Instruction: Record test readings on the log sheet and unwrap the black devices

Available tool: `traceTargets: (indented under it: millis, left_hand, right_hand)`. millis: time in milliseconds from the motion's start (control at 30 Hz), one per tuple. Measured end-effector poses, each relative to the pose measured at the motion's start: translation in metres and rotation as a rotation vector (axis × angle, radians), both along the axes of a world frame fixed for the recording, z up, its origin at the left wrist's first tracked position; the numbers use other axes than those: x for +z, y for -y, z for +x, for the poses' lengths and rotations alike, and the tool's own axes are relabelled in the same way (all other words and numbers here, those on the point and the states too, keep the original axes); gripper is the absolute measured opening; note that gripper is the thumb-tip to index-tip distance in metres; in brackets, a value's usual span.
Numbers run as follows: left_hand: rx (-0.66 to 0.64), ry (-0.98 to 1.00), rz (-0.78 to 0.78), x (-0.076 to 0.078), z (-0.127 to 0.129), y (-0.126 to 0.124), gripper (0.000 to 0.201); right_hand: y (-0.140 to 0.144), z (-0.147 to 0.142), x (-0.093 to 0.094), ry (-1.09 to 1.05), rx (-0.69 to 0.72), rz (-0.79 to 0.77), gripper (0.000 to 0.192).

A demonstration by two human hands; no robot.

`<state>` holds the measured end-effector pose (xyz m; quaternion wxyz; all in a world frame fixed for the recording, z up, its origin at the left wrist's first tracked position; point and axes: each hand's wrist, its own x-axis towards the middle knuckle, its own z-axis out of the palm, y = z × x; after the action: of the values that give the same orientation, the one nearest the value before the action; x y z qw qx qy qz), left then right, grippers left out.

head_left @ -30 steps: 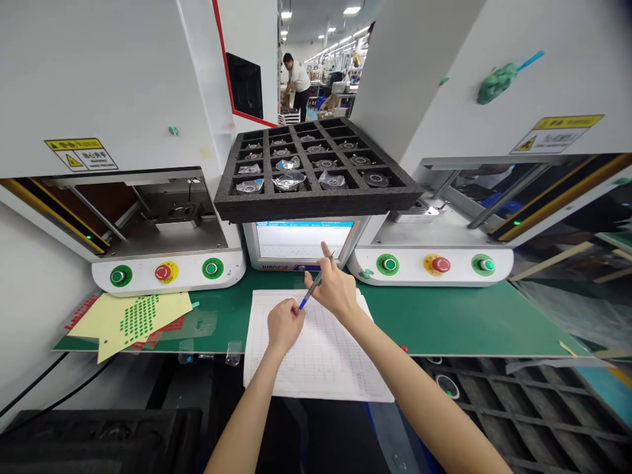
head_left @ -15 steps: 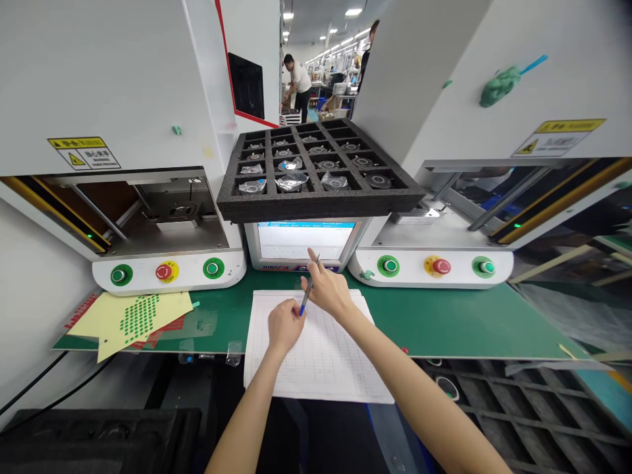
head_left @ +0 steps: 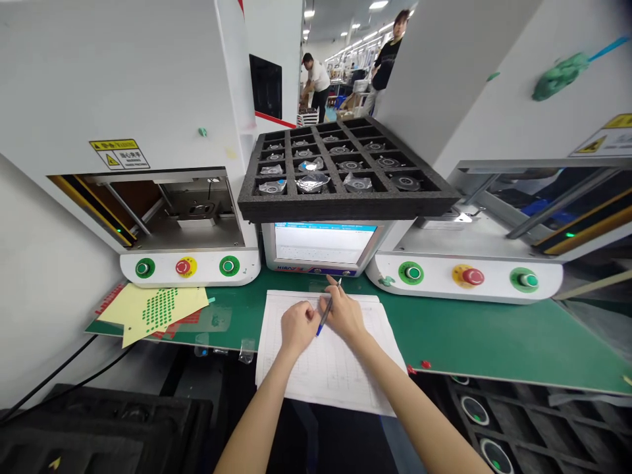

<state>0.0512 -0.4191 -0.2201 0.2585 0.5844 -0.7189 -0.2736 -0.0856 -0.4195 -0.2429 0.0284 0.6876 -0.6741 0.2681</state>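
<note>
My right hand (head_left: 347, 316) holds a slim grey pen with a blue end (head_left: 323, 320) between thumb and fingers, above an open sheaf of ruled paper (head_left: 316, 375). The pen slants, its metallic end pointing away from me and its blue end toward me. My left hand (head_left: 299, 327) rests on the left part of the sheets with its fingers curled in. Close beside it is the pen's blue end; whether they touch I cannot tell. What the curled left fingers hold, if anything, is hidden.
Behind the paper stands a lit screen (head_left: 323, 243), under a black foam tray (head_left: 345, 209) of round parts. Machines with green buttons (head_left: 230, 266) and red stop buttons (head_left: 471, 276) flank it. Yellow sticker sheets (head_left: 133, 309) lie left. More foam trays (head_left: 538, 428) sit below right. Two people stand far back.
My right hand with the pen has drawn back from near the screen, down onto the paper. My left hand stays on the sheets. The view has shifted, showing more of a person behind.
</note>
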Motion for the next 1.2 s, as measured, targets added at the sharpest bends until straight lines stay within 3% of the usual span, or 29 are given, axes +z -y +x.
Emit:
traceTargets:
  millis: [300,500,700,967,1200]
  left_hand:
    - [-0.002,-0.002,0.002,0.003,0.000,0.000,0.026]
    - [0.000,-0.007,-0.001,0.003,0.000,0.001,0.028]
    - [-0.010,-0.012,-0.002,0.002,-0.001,0.001,0.027]
    - [-0.005,-0.017,-0.010,-0.001,-0.001,0.003,0.027]
    - [0.000,-0.023,-0.001,0.000,-0.001,0.003,0.027]
  right_hand:
    - [0.000,0.001,0.000,0.013,-0.006,-0.007,0.017]
    - [0.005,-0.001,-0.001,0.149,-0.171,-0.143,0.028]
    - [0.019,-0.017,0.007,0.135,-0.225,-0.149,0.031]
    - [0.023,-0.025,0.026,0.000,-0.175,-0.065,0.024]
    - [0.018,-0.020,0.044,-0.086,-0.218,0.045,0.026]
